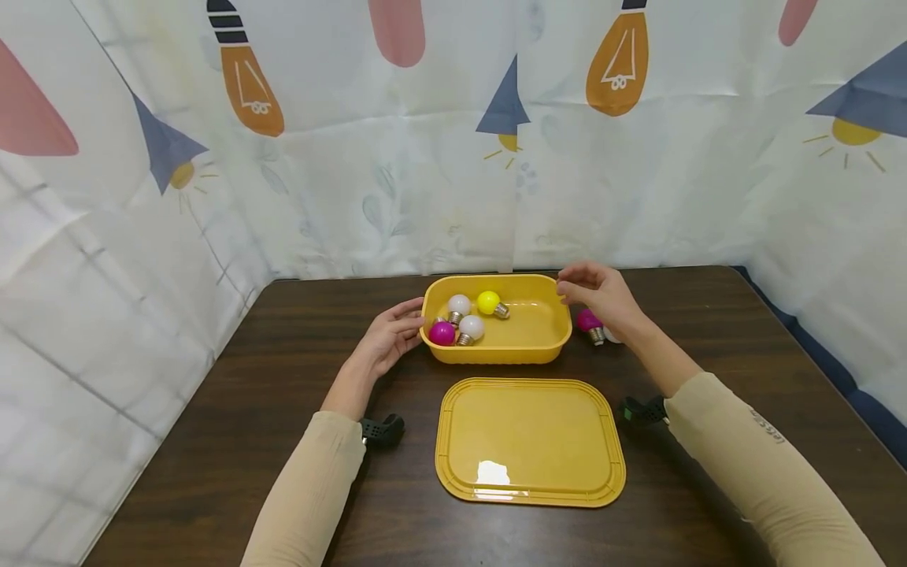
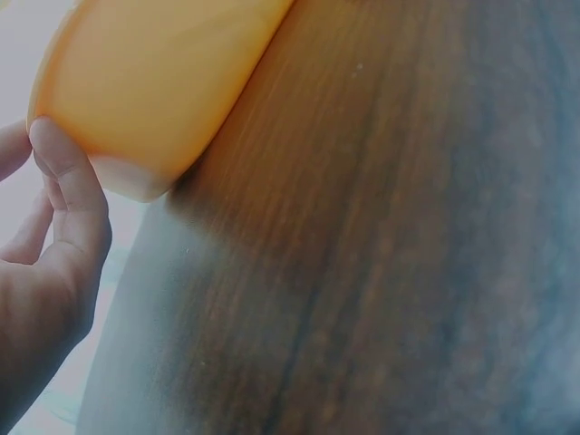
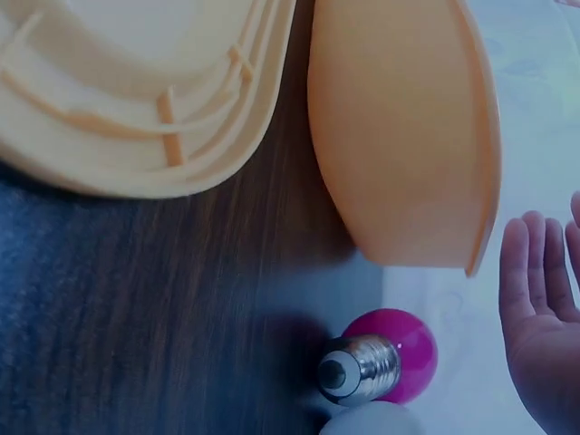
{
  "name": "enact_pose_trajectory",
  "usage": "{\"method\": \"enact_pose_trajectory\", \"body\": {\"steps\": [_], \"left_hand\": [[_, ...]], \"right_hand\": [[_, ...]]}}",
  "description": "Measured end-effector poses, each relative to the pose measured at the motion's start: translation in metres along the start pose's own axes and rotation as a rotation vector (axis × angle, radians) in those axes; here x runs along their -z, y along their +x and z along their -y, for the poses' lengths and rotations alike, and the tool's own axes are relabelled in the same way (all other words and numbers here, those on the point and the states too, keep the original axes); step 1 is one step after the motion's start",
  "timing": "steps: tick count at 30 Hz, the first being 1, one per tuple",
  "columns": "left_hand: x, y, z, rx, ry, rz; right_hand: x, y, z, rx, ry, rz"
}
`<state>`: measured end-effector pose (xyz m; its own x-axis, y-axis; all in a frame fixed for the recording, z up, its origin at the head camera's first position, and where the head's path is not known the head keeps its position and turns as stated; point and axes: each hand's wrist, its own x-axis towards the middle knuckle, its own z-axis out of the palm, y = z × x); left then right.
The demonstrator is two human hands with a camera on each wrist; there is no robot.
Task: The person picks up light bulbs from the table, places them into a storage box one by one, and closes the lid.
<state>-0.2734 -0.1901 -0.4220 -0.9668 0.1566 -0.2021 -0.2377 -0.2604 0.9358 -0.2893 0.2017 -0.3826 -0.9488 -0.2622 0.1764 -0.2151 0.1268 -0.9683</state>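
Observation:
A yellow plastic bin stands toward the back of the table. Inside it, mostly on the left, lie a yellow bulb, two white bulbs and a magenta bulb, with metal screw bases. My left hand is at the bin's left end, its fingertips touching the wall just under the rim. At the opposite end, my right hand hovers beside the right rim with loosely bent fingers and nothing in them. Below that hand, another magenta bulb and a white bulb lie on the table.
A flat yellow lid lies in front of the bin on the dark wooden table. Behind the table hangs a printed white curtain, which also runs along both sides. Dark blue fabric shows past the right edge.

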Motion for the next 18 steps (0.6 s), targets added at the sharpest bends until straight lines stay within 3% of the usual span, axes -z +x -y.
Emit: {"method": "enact_pose_trajectory", "body": {"steps": [9,18], "left_hand": [[0.002,-0.001,0.0,-0.006,0.004,0.006],[0.001,0.001,0.0,-0.005,-0.003,0.015]], "right_hand": [[0.009,-0.008,-0.002,-0.023,0.049,-0.008],[0.02,-0.017,-0.005,-0.046,-0.042,0.001]]}}
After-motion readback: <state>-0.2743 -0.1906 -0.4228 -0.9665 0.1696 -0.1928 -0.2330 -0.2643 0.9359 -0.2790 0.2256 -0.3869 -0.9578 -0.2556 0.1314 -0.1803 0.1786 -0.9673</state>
